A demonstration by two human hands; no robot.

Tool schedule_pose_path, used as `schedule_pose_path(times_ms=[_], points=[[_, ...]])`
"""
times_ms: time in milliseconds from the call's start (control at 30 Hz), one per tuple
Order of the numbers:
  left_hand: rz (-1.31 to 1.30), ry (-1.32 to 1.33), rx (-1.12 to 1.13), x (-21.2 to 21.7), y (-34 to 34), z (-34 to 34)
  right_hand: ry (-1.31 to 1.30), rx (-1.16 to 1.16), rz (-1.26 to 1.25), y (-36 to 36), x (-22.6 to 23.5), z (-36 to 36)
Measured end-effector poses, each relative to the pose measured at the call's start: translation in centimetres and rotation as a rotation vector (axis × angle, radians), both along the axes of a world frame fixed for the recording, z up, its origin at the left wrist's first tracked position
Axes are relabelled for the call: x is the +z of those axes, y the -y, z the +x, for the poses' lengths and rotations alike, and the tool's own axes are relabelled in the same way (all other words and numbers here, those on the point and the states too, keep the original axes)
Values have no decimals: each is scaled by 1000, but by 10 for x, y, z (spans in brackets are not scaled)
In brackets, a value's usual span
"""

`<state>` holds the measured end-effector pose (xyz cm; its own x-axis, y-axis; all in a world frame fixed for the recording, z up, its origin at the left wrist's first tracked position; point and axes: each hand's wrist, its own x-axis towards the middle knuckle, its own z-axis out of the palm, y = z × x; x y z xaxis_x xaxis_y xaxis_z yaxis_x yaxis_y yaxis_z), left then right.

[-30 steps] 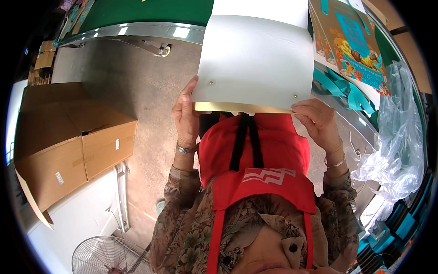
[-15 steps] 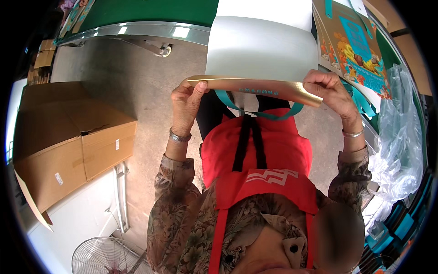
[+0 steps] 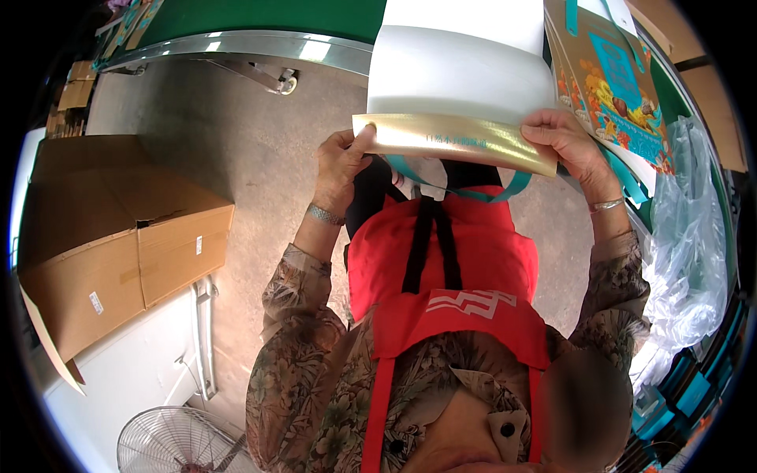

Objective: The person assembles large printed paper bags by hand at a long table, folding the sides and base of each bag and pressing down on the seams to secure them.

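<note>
Gold flap (image 3: 453,147), now turned up at the white sheet's (image 3: 461,71) edge, ends pinched in both hands (image 3: 341,167) (image 3: 579,150).

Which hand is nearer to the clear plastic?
Right: the right hand is left of the clear plastic; the left hand is farther left, both holding the gold flap.

I monitor one view, from the left fisheye camera of a head-worn pair. The lens faces steeply downward; the feed is upright and unmirrored. The wearer's red apron bib (image 3: 453,324) sits close to the lens, at lower centre. The left hand (image 3: 341,167) and right hand (image 3: 569,145) lie farther out, above mid-frame. The green worktop (image 3: 264,16) crosses the upper edge, with floor (image 3: 264,181) beneath. Straight edges bend toward the dark curved border.
</note>
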<state>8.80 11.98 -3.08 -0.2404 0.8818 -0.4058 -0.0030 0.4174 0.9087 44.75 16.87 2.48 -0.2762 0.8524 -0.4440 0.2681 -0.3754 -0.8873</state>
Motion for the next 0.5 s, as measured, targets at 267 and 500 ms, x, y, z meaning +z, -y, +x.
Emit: schedule_pose_path(times_ms=[267, 500], points=[[100, 319, -141, -13, -20, 4, 169, -59, 99, -7, -3, 7], [21, 458, -210, -15, -27, -6, 210, -56, 141, 1, -7, 6]])
